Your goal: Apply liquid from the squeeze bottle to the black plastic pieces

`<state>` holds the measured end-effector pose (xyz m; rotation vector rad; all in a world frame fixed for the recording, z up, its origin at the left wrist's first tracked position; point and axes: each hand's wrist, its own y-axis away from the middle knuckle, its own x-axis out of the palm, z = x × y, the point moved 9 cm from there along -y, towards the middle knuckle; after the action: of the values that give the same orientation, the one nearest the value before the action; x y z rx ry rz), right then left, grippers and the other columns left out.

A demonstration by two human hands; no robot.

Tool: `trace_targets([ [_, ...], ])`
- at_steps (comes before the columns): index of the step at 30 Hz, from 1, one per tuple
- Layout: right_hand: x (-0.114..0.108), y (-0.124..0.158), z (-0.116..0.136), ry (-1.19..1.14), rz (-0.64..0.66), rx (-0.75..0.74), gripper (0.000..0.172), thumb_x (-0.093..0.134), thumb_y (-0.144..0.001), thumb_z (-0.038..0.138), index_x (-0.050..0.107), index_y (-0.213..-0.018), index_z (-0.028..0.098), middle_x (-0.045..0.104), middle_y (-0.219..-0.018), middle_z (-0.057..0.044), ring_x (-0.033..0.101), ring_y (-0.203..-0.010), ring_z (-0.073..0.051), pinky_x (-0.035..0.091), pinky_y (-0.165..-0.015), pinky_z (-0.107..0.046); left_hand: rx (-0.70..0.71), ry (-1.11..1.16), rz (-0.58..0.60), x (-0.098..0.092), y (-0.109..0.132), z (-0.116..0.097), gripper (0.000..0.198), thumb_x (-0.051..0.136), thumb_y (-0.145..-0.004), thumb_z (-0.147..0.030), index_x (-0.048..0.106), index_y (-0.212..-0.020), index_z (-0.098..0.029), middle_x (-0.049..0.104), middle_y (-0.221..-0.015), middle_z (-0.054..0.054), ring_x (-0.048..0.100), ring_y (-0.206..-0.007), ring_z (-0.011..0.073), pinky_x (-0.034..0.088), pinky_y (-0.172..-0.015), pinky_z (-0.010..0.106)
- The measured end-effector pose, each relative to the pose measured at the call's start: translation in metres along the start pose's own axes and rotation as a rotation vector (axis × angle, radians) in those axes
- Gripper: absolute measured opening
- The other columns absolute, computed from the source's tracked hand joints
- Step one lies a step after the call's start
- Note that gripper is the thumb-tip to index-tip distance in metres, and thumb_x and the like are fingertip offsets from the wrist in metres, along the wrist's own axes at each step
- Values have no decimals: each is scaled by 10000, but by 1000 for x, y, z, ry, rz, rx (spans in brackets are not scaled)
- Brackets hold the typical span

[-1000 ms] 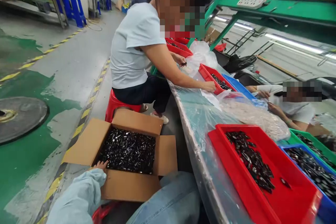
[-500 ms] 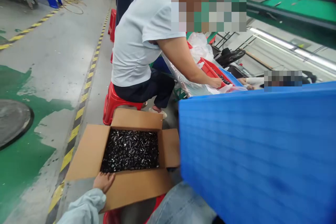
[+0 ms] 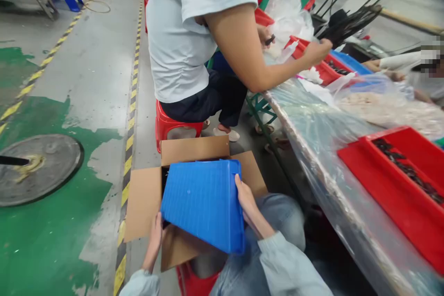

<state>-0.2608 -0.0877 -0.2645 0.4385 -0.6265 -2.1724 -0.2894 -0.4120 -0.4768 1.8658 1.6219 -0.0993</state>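
A blue plastic bin (image 3: 199, 201) is tipped over the open cardboard box (image 3: 143, 203), its ribbed underside facing up towards me. My right hand (image 3: 247, 199) is closed on the bin's right edge. My left hand (image 3: 155, 236) grips the bin's near left corner, with its fingers partly hidden. Most of the box's inside is covered by the bin; only a thin dark strip of its contents shows at the left. The box's flaps are folded outward.
A red stool (image 3: 197, 280) stands beneath the box. A co-worker in a light shirt (image 3: 180, 41) sits ahead on another red stool (image 3: 173, 125). To the right, a plastic-covered table (image 3: 305, 134) carries a red tray (image 3: 381, 185) with dark parts. Striped floor tape (image 3: 130, 143) runs along the left.
The blue bin has swung from the right down over the box, covering the small black parts seen there. My left hand has moved from the box's edge to the bin; my right hand has appeared.
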Motion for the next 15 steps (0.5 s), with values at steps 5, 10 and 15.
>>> trace_targets([
  [5, 21, -58, -50, 5, 115, 124, 289, 572, -939, 334, 588, -1182, 178, 628, -1190, -72, 648, -977, -208, 543, -825, -414, -146, 71, -220, -57, 13, -6, 354, 580, -937, -305, 530, -1268, -191, 542, -1317, 103, 585, -1113, 271, 494, -914, 496],
  [10, 12, -109, -75, 19, 187, 233, 294, 575, -938, 327, 582, -1193, 180, 621, -1200, -74, 646, -983, -209, 544, -824, -416, -130, 71, -143, -13, 4, -39, 351, 597, -929, -290, 541, -1260, -187, 549, -1316, 102, 589, -1115, 270, 497, -916, 495],
  [15, -18, -149, -98, 37, 170, 294, 311, 586, -932, 321, 572, -1206, 174, 619, -1201, -77, 647, -983, -211, 547, -817, -420, -181, -87, -98, 39, -31, -40, 371, 597, -927, -302, 530, -1274, -190, 528, -1339, 103, 569, -1142, 282, 480, -932, 510],
])
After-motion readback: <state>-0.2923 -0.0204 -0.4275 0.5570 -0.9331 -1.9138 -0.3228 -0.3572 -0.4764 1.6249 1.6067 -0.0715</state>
